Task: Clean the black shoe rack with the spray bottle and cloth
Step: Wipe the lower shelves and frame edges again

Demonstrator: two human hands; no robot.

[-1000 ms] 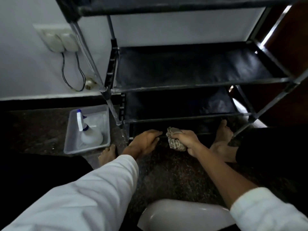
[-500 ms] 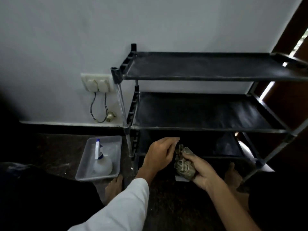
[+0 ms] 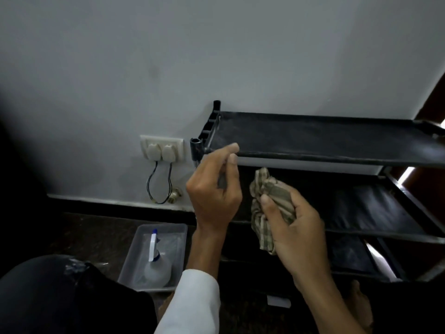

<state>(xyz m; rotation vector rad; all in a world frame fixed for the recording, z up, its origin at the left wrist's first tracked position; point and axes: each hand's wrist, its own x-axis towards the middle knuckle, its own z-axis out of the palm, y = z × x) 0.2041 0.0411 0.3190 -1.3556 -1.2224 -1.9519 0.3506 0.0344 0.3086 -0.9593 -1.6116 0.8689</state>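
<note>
Both rose: left hand [image 3: 214,189] at top shelf [image 3: 325,136], right hand [image 3: 296,227] gripping cloth [image 3: 267,191].

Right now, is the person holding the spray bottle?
No, the spray bottle sits in the clear tray on the floor, and the right hand grips only the cloth.

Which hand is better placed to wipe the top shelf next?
Right. The right hand grips the cloth just below the front edge of the top shelf. The left hand is near the shelf's front-left corner but has no cloth.
</note>
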